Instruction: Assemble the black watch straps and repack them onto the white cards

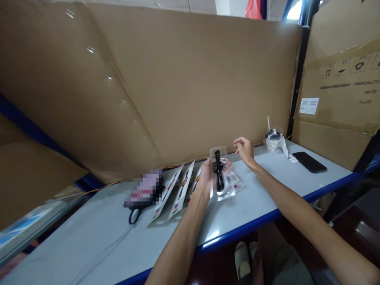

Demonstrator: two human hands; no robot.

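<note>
My left hand (205, 174) grips a clear plastic pack (230, 189) from behind, its thumb at the left edge and its fingertips showing past the right side. Inside the pack lies a glossy black two-ended item (219, 170) whose exact kind I cannot make out. My right hand (244, 150) is raised just to the right, apart from the pack, with loosely bent fingers and nothing visible in them. Several flat packs on white cards (182, 188) lean in a row left of my left hand, each with an orange and dark item.
A dark pouch-like object (145, 190), partly blurred out, lies at the left beside a thin cable. To the right are a lidded cup with a straw (272, 140) and a black phone (309, 162). A cardboard wall (190, 87) backs the blue-edged table (252, 223); cartons (338, 95) stand at the right.
</note>
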